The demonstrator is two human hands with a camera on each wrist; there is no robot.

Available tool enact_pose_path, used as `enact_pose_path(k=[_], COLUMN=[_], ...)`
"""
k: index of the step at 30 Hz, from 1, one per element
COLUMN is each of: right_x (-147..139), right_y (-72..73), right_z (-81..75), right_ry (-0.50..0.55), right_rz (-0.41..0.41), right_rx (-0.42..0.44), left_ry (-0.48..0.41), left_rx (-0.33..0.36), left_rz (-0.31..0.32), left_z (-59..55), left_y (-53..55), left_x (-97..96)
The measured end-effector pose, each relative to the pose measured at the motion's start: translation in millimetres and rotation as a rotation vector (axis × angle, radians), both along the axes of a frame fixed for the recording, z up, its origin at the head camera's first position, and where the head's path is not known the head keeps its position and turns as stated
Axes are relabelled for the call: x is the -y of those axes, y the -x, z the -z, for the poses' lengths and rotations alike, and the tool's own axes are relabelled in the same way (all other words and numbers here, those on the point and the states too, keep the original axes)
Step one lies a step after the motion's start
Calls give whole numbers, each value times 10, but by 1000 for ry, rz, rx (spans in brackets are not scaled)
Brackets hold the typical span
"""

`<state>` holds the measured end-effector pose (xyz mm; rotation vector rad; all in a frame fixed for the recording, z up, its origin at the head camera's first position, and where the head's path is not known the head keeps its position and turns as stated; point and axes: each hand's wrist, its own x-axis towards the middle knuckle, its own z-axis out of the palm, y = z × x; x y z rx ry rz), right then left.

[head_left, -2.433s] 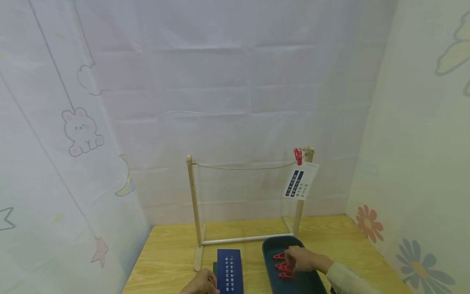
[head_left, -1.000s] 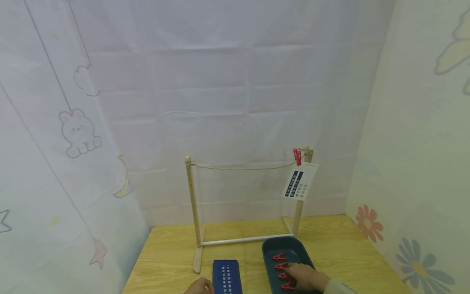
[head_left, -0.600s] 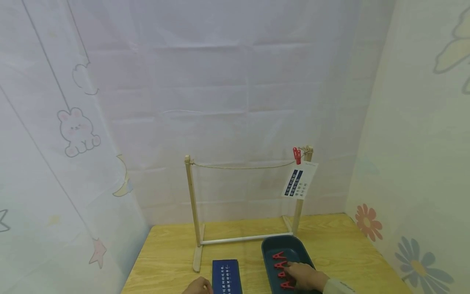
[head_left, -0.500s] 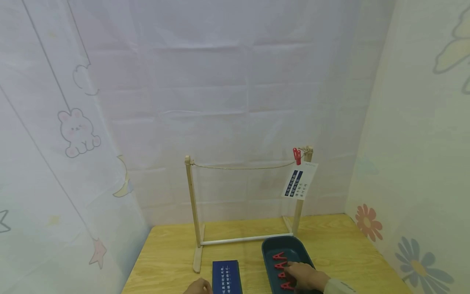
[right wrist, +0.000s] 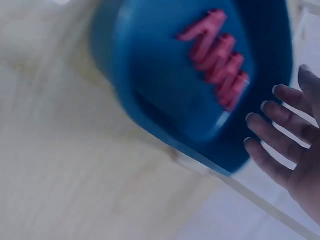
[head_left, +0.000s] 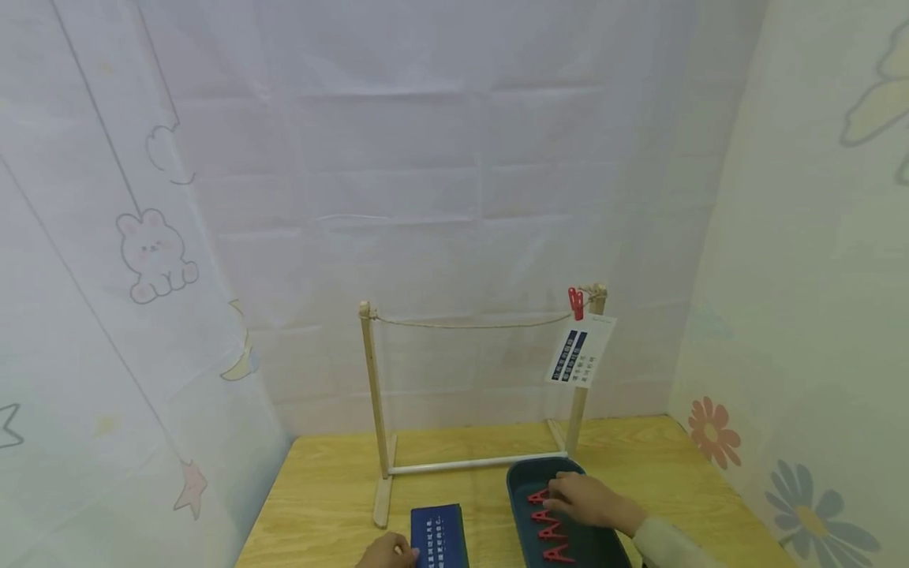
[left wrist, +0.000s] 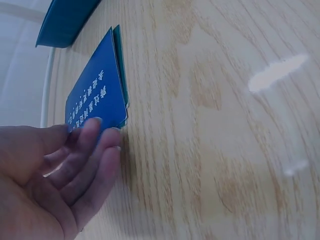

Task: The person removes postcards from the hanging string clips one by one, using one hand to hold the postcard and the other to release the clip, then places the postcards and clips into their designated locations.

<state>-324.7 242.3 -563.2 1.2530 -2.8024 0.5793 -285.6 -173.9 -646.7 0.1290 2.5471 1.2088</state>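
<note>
My left hand (head_left: 388,551) is at the left edge of a dark blue card (head_left: 436,536) with white writing. In the left wrist view, the fingertips (left wrist: 111,131) lie at the card's near edge, fingers loosely bent; whether they touch it is unclear. A green card (left wrist: 120,60) shows beneath the blue one. Above a dark teal tray (head_left: 521,473), my right hand (head_left: 585,501) has its fingers extended and holds nothing. Several red clothespins (head_left: 545,533) lie in a row in the tray, apart from the hand in the right wrist view (right wrist: 217,55).
Behind stands a wooden frame (head_left: 372,379) with a string (head_left: 469,326) across its top. At the string's right end, a red clothespin (head_left: 576,304) holds a white printed card (head_left: 582,351). The wooden table (head_left: 327,473) ends against printed cloth walls.
The right hand has risen from the nearer clothespins and moved toward the tray's far end. The clothespins are spread in a row. The left hand has shifted right against the card's edge.
</note>
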Motion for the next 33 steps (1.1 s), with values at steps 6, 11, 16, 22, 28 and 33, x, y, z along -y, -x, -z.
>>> enact_pose_path(k=[6, 11, 16, 22, 28, 33], right_x=[40, 55, 76, 60, 40, 31], right_y=[88, 138, 204, 267, 387, 480], right_z=[-401, -701, -974, -1476, -2010, -2413], right_ry=[103, 125, 153, 130, 209, 357], right_rz=[26, 82, 83, 80, 24, 27], right_rx=[-17, -147, -331, -564, -754, -887], left_ry=[-188, -240, -248, -262, -303, -317], left_rx=[-66, -99, -156, -219, -275, -329], left_rz=[-20, -33, -21, 6, 31, 32], left_z=[-85, -140, -163, -271, -455, -641], left_y=[36, 47, 46, 81, 161, 255], left_x=[-57, -89, -118, -199, -322, -483])
